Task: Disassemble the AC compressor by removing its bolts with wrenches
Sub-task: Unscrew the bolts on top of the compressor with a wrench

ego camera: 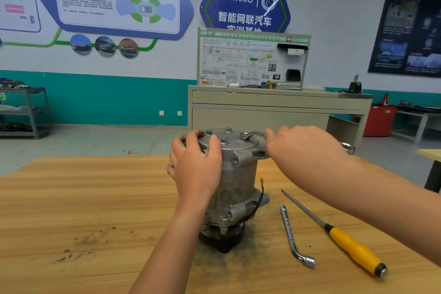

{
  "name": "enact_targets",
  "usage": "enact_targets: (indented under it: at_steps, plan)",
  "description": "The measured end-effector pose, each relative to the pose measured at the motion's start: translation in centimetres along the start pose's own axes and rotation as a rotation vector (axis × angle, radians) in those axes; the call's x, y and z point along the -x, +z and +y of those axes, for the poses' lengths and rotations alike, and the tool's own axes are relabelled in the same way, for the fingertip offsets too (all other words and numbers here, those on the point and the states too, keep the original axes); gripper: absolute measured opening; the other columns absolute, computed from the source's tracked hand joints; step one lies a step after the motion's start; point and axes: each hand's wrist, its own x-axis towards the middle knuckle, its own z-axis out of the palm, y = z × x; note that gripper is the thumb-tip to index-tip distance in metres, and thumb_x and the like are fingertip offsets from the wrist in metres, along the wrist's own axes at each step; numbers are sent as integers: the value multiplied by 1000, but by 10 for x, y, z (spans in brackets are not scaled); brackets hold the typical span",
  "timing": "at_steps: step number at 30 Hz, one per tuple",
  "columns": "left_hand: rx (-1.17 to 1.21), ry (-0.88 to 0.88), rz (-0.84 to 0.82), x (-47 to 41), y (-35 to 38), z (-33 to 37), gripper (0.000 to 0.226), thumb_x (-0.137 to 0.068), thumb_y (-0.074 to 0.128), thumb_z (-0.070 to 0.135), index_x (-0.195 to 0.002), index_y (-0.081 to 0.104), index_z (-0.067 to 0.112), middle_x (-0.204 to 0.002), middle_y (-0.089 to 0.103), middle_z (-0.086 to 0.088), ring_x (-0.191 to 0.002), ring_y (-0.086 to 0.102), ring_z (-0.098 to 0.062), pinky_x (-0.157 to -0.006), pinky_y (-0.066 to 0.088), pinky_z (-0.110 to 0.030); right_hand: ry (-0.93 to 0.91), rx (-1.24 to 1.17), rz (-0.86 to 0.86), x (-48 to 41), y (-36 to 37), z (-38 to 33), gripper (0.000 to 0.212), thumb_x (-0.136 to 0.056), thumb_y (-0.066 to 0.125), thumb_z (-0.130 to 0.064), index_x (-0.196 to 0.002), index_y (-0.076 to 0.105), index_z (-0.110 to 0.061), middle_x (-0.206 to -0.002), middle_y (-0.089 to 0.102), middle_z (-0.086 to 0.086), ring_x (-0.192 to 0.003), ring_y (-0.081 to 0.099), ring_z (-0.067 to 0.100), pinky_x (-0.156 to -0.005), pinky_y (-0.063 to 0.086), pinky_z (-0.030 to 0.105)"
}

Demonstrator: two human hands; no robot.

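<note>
A grey metal AC compressor point(238, 179) stands upright on the wooden table point(83, 198), pulley end down. Several bolts point(228, 130) stick up from its top cover. My left hand point(196, 164) grips the left side of the cover, fingers curled over its edge. My right hand point(303, 148) holds the shaft of a silver ring wrench point(253, 135). The wrench's near ring sits on the bolt at the cover's right side, and its far end point(348, 147) pokes out past my wrist.
An L-shaped socket wrench point(294, 237) and a yellow-handled screwdriver point(353, 246) lie on the table right of the compressor. Dark grime marks the wood around its base. A cabinet with a wiring board point(253, 59) stands behind the table.
</note>
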Motion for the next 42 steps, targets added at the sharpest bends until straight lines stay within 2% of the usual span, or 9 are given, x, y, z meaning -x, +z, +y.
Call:
enact_targets:
  at_steps: [13, 16, 21, 25, 27, 30, 34, 39, 42]
  plan:
    - [93, 98, -7, -5, 0, -6, 43, -87, 39, 42, -118, 57, 18, -120, 45, -4, -112, 48, -23, -102, 36, -46, -31, 16, 159, -1, 13, 6, 25, -97, 37, -14, -115, 54, -8, -56, 29, 0, -42, 26, 14, -34, 24, 27]
    - [191, 111, -53, -16, -2, -12, 35, -93, 41, 30, -120, 58, 15, -121, 51, -3, -104, 48, -14, -92, 37, -28, 58, -179, 252, -1, 31, 21, 39, -99, 22, -36, -101, 56, -17, -60, 47, -4, -49, 46, 15, -45, 43, 27]
    - [391, 89, -191, -39, -7, -25, 29, -97, 35, 10, -110, 60, 18, -95, 60, 11, -84, 53, 12, -66, 39, -2, 114, -365, 439, -22, 62, 32, 63, -90, 11, -52, -84, 65, -20, -63, 57, -6, -61, 58, 18, -44, 31, 25]
    - [438, 92, -199, -41, -3, -30, 28, -97, 35, 11, -107, 60, 21, -89, 59, 15, -74, 52, 19, -63, 42, -4, 208, -811, 437, -61, 79, 24, 51, -97, 28, -36, -85, 68, -6, -85, 66, 5, -87, 56, 22, -88, 36, 35]
    - [446, 99, -200, -41, -4, -30, 26, -97, 36, 14, -104, 59, 23, -93, 59, 16, -76, 52, 20, -64, 42, -3, 270, -908, 291, -83, 75, 19, 44, -97, 29, -37, -112, 66, -19, -129, 52, 1, -126, 37, 20, -108, 10, 50]
    - [458, 108, -199, -40, -4, -29, 25, -94, 37, 17, -103, 59, 24, -96, 58, 17, -83, 53, 15, -67, 41, -3, 237, -1059, 42, -114, 49, 12, 43, -97, 35, -31, -139, 39, -22, -149, 26, 6, -134, 28, 25, -107, 22, 42]
    - [436, 117, -182, -40, -5, -28, 28, -96, 35, 7, -102, 60, 20, -96, 61, 10, -91, 54, 1, -73, 43, -11, 55, -1005, -53, -138, 0, -23, 24, -96, 35, -15, -89, 56, -6, -82, 51, 6, -79, 49, 22, -54, 33, 25]
    - [374, 148, -138, -38, -4, -29, 31, -98, 32, -1, -91, 59, 14, -79, 57, 5, -73, 56, 1, -55, 39, -6, -151, -776, 53, -126, -48, -79, 49, -98, 33, -43, -127, 48, -6, -126, 52, 11, -120, 45, 27, -101, 31, 43]
    - [294, 147, -153, -42, -4, -36, 26, -97, 33, -6, -116, 51, -7, -99, 52, -11, -96, 49, -23, -75, 39, -22, -200, -754, 316, -93, -48, -102, 68, -91, 41, -54, -140, 30, -9, -123, 55, 12, -113, 49, 29, -98, 33, 43]
